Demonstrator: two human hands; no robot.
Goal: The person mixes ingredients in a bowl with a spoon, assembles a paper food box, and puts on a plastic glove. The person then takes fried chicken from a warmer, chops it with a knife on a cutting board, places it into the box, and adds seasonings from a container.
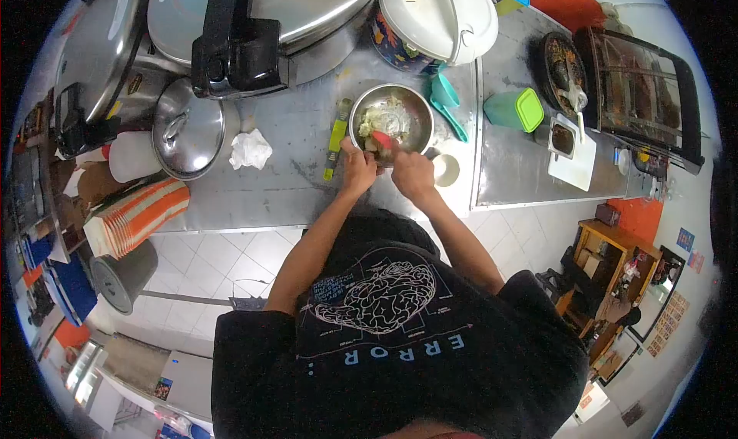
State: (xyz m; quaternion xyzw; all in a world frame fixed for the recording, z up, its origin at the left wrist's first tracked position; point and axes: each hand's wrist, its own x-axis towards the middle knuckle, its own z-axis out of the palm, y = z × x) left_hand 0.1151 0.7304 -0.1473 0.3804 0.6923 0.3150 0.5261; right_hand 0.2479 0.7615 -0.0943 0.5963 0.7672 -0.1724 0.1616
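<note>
A steel mixing bowl (pixel 423 116) stands on the metal counter, with a pale, lumpy mixture (pixel 377 120) and some white powder inside. My left hand (pixel 359 171) is closed at the bowl's near-left rim. Over the near side of the bowl, my right hand (pixel 413 173) is closed round a red utensil (pixel 381 140), whose lower part is hidden or too small to make out. Just left of the bowl lies a yellow-green strip-shaped packet (pixel 336 141). On the right are a teal measuring scoop (pixel 450 112) and a small pale cup (pixel 444 170).
Large steel pots (pixel 323 24) and a white-lidded container (pixel 438 16) line the back. A lidded pan (pixel 188 128), crumpled paper (pixel 250 149) and orange-striped stacked cartons (pixel 142 216) sit left. Rightward are a green-lidded container (pixel 515 110), a white board (pixel 570 158) and a glass display case (pixel 642 93).
</note>
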